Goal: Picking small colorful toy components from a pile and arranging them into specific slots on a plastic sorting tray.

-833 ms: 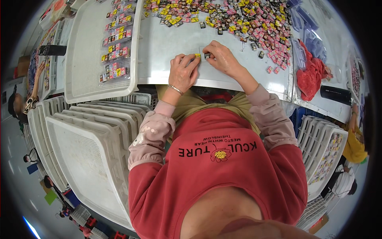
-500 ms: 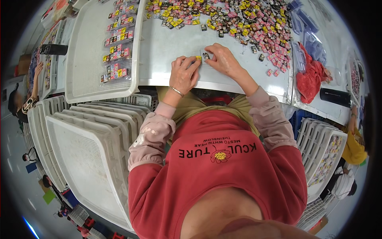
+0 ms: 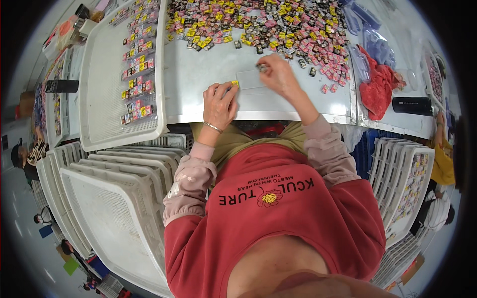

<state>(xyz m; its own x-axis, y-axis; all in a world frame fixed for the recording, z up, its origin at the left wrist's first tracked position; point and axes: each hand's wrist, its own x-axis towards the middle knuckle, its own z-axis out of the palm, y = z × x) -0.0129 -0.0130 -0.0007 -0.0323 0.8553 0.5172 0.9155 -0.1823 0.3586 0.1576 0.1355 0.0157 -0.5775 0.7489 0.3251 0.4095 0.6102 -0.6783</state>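
My left hand rests near the table's front edge, fingers curled over the left end of a clear, flat plastic case. A small yellow block shows at its fingertips; whether it sits inside the case I cannot tell. Just beyond the case's right part, my right hand pinches a small dark block between thumb and fingers, slightly smeared by motion. Beyond both hands spreads a large heap of small pink, yellow and black blocks.
To the left, a white perforated tray holds packed clear cases in a column. Stacked white trays stand below it. On the right lie a red cloth, clear plastic cases and a black cylinder. Other people work at both sides.
My right hand has moved away from my left, uncovering more of the clear case between them. My left hand stays at the case's left end. The whole view has shifted slightly.
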